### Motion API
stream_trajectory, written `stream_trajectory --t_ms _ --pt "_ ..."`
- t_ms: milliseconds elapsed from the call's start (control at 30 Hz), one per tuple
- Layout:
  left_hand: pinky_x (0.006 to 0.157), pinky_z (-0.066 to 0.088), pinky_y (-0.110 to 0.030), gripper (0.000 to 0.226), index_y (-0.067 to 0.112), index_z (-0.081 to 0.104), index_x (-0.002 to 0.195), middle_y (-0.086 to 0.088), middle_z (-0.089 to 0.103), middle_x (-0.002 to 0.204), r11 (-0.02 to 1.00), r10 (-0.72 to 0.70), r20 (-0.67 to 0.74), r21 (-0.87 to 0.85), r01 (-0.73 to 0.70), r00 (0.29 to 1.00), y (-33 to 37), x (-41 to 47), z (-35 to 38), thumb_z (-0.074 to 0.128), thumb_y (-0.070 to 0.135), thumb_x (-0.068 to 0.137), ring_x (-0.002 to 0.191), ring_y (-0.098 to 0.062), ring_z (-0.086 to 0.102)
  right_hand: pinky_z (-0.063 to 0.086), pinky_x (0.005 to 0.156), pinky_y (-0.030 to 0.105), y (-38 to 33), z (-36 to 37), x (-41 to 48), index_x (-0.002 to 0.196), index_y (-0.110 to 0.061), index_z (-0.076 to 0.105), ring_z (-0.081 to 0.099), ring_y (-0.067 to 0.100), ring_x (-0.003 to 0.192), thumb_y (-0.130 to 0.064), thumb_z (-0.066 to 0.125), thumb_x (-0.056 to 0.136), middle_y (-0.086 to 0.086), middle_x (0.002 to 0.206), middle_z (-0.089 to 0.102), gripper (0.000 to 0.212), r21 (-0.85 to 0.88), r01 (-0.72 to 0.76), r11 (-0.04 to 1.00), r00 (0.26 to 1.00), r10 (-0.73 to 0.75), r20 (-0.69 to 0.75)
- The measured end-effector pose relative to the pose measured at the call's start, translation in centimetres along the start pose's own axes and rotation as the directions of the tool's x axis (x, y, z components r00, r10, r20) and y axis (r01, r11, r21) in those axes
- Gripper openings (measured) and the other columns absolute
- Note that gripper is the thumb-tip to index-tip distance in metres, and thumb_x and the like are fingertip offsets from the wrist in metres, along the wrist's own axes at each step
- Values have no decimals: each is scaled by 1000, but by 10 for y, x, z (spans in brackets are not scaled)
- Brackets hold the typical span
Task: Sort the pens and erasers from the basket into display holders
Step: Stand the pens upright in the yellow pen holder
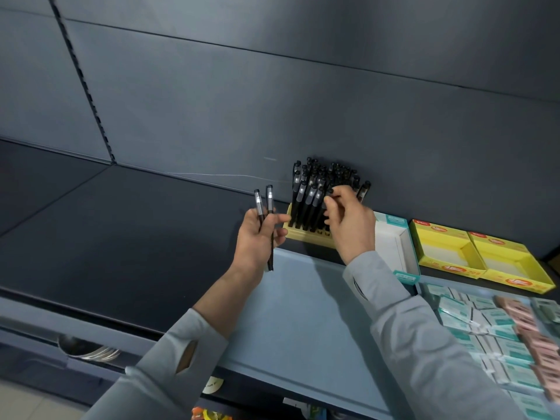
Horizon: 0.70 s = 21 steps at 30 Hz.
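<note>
**Pens going into the holder**

Packaged erasers lie unsorted at near right. The left hand grips two spare pens. The right hand has its fingers pinching a black pen in the crowded pen holder. The next move probably calls for finding a free slot.

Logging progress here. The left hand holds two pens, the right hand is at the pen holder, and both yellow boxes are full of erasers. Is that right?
Not quite: the head view shows both yellow boxes empty, bare white floors showing. The left hand does hold two pens, and the right hand is at the pen holder.
</note>
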<state>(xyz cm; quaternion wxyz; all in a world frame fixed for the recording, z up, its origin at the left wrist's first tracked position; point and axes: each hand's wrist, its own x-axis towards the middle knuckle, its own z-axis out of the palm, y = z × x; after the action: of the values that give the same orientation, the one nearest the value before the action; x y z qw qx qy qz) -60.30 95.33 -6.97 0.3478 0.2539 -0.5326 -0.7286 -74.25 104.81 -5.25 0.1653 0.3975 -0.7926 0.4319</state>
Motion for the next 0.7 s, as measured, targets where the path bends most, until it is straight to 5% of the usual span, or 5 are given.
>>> stream_trajectory --t_ms 200,467,700 --pt "52 36 -23 22 14 62 108 2 55 70 993 46 99 102 -56 994 -2 0 3 43 24 103 54 -11 37 47 67 32 -16 -12 0 97 -19 60 56 15 72 -32 66 88 -4 81 61 16 55 1 998 992 6 -125" --pt "47 23 -20 19 13 50 94 1 48 72 985 -92 276 169 47 957 2 -5 20 36 21 104 49 -6 27 56 78 40 -26 -2 -7 83 -25 69 67 21 79 -26 66 87 -5 79 70 5 405 -205 891 965 115 235" --pt "54 25 -26 23 3 52 102 6 53 73 969 -117 384 248 20 916 -2 -4 17 36 18 104 57 -10 28 48 68 25 -19 -12 -10 85 -14 68 58 8 70 -17 68 89 0 78 65 5 511 -398 762 892 190 411"
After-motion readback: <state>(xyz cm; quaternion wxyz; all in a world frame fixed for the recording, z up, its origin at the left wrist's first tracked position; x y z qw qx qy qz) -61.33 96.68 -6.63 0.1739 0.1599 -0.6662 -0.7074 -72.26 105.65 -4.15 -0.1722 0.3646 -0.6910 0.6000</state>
